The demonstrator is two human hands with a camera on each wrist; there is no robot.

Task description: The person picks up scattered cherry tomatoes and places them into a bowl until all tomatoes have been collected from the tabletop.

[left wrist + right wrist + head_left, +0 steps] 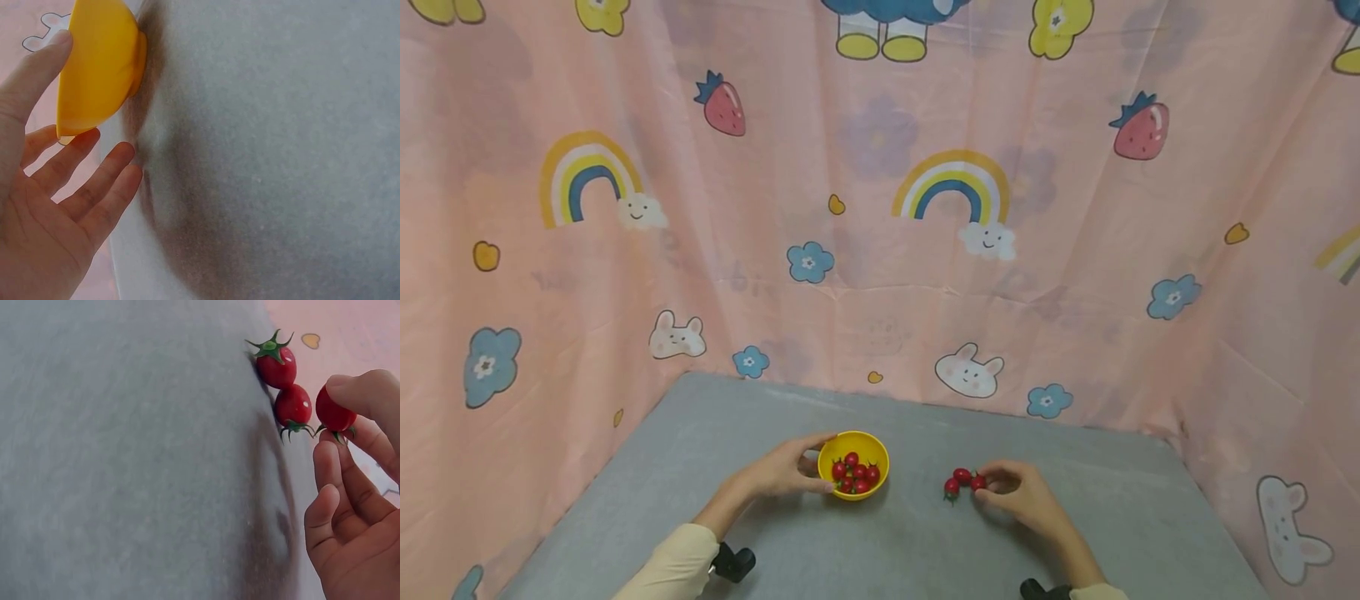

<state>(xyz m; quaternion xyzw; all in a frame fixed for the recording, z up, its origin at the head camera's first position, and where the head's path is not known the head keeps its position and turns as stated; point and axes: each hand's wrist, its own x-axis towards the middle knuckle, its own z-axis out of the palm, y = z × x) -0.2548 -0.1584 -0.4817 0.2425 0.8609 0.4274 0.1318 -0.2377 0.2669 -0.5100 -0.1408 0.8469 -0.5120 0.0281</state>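
A yellow bowl [854,440] stands on the grey table, with several red cherry tomatoes [860,472] inside. My left hand [782,468] holds its left side, thumb and fingertips at the rim; in the left wrist view the thumb lies against the bowl [103,62] and the lower fingers are spread off it. To the right, my right hand [1018,492] pinches a cherry tomato [334,411] between thumb and fingers, its green stem end pointing down in the right wrist view. Just left of these fingers, two more cherry tomatoes [277,367] sit together on the table.
The grey table [910,542] reaches back to a pink printed curtain [850,317], which also hangs along both sides. Black wrist mounts [732,562] sit below both hands, close over the table.
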